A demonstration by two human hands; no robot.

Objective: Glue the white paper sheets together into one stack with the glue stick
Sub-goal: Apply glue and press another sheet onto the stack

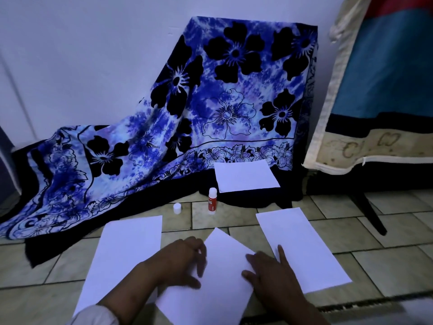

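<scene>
Head view, dim light, tiled floor (pixel 351 219). Four white sheets in view. The middle sheet (pixel 218 285) lies turned at an angle, one corner pointing away from the person, with both hands on it. The left sheet (pixel 124 254) lies flat on the tiles, and the middle sheet's near left edge overlaps it. The right sheet (pixel 302 247) lies flat on the tiles just beside the middle sheet. The far sheet (pixel 246 175) lies apart from the others on the dark hem of the blue floral cloth (pixel 210 102), which drapes down from something against the wall.

The left hand (pixel 182 263) sits at the upper left edge of the middle sheet, fingers bent, thumb on the paper. It is blurred, so it is not possible to tell whether it pinches the edge or only presses on it. The right hand (pixel 271 275) rests flat on the right side of the middle sheet, fingers straight and spread, holding nothing; its longest finger (pixel 281 253) reaches onto the right sheet. A light sleeve (pixel 93 316) shows on the left arm.

The glue stick (pixel 212 201) stands upright on the floor between the far sheet and the near sheets, uncapped, white tip up, red label, untouched by either hand. Its cap (pixel 177 208) stands on the tiles to the left, near it but apart. A patchwork blanket (pixel 386 78) hangs at the right edge.
</scene>
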